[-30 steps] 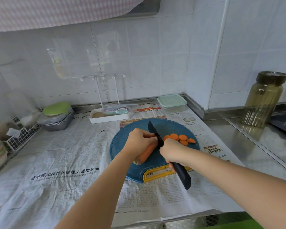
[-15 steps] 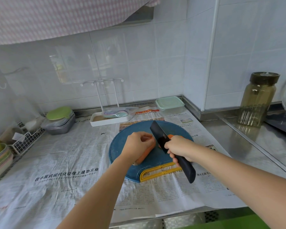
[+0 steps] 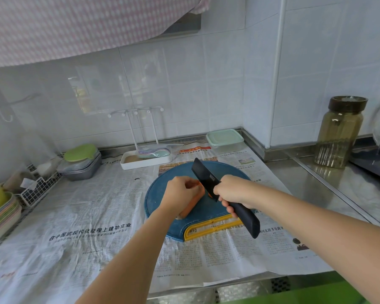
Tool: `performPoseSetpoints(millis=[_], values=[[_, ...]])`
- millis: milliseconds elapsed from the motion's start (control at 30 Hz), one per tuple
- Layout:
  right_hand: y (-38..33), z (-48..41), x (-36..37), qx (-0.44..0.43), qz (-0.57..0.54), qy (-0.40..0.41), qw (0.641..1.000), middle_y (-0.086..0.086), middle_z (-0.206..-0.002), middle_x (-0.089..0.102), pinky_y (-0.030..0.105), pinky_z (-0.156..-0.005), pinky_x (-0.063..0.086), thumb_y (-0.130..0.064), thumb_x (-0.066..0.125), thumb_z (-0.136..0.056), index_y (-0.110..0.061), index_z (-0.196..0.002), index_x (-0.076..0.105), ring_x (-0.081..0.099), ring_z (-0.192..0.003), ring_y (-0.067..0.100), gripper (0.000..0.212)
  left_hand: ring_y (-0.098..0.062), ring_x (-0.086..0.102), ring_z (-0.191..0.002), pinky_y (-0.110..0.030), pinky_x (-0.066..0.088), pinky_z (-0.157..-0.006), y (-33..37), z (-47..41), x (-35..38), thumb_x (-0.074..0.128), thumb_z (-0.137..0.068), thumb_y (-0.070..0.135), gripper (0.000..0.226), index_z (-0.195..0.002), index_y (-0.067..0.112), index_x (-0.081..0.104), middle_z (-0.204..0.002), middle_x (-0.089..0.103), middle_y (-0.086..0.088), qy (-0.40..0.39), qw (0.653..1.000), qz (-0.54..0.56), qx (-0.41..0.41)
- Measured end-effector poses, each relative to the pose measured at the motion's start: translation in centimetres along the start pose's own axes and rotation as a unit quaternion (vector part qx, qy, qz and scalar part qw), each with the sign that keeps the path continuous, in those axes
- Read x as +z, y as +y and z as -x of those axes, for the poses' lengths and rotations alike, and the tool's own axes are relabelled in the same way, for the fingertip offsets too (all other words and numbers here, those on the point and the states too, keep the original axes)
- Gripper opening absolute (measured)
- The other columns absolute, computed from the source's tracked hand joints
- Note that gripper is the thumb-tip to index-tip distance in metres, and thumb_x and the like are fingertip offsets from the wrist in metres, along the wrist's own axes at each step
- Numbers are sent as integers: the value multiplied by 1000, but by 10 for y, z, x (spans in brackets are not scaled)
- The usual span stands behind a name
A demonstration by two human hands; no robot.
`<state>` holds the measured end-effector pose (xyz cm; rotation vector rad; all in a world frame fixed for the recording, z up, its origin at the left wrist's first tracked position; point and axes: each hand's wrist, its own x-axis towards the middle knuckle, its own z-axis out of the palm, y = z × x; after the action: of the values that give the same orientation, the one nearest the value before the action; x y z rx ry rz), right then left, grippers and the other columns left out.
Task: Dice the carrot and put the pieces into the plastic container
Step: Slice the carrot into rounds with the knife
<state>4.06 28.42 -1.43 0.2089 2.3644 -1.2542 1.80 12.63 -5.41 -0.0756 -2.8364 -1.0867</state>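
1. Orange carrot (image 3: 190, 208) lies on the blue cutting board (image 3: 160, 202), with the fingers of my left hand (image 3: 180, 191) curled over it, pinning it.
2. Fingers of my right hand (image 3: 233, 191) wrap the knife (image 3: 206, 179) handle, blade tilted up at the cut end.
3. Most of the carrot looks uncut; the dicing is left to do.
4. Plastic container (image 3: 225, 138) sits lidded at the back of the counter (image 3: 305, 183), with nothing orange showing inside.

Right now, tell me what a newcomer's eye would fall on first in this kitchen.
The black knife, gripped in the right hand, stands out first. Its blade is angled over the carrot, which the left hand holds down on the round blue cutting board in the middle of the newspaper. Next come the lidded plastic container by the back wall and the tall amber jar off to the right.
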Motion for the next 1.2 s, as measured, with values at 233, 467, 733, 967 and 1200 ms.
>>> performPoseSetpoints(millis=[233, 467, 733, 967, 1200], values=[[0, -5, 4, 15, -3, 15, 1000, 3, -45, 53, 21, -40, 43, -17, 47, -89, -3, -78, 56, 46, -30, 15, 19, -8, 55, -90, -18, 41, -74, 1, 0, 0, 59, -92, 26, 25, -115, 20, 65, -112, 67, 0, -2, 1000, 10, -2], [1, -7, 6, 27, 11, 30, 999, 3, -47, 55, 22, -42, 45, -20, 49, -89, -5, -81, 57, 48, -32, 15, 18, -13, 58, -98, -20, 44, -77, 3, 0, 0, 56, -93, 24, 25, -117, 21, 64, -116, 66, -2, -9, 1000, 13, -5], [1, -8, 7, 34, 8, 28, 999, 4, -49, 55, 22, -40, 45, -19, 50, -89, -8, -83, 56, 48, -32, 14, 14, -11, 54, -91, -18, 41, -72, 2, 0, -1, 56, -93, 23, 24, -114, 21, 64, -114, 66, -3, -7, 1000, 6, 2], [-2, -3, 9, 34, 19, 20, 999, 6, -55, 54, 23, -41, 45, -17, 47, -91, -7, -86, 54, 46, -35, 16, 13, -12, 55, -88, -20, 41, -70, 4, 0, 1, 55, -92, 24, 21, -110, 19, 64, -109, 67, -3, -8, 1000, -17, 16], [-11, 6, 5, 36, 4, -30, 999, 3, -54, 44, 20, -40, 38, -14, 37, -98, -7, -79, 46, 39, -41, 13, 22, -9, 51, -84, -16, 36, -67, 2, 1, 3, 56, -92, 25, 20, -108, 17, 66, -105, 67, -2, 6, 999, -22, 27]])
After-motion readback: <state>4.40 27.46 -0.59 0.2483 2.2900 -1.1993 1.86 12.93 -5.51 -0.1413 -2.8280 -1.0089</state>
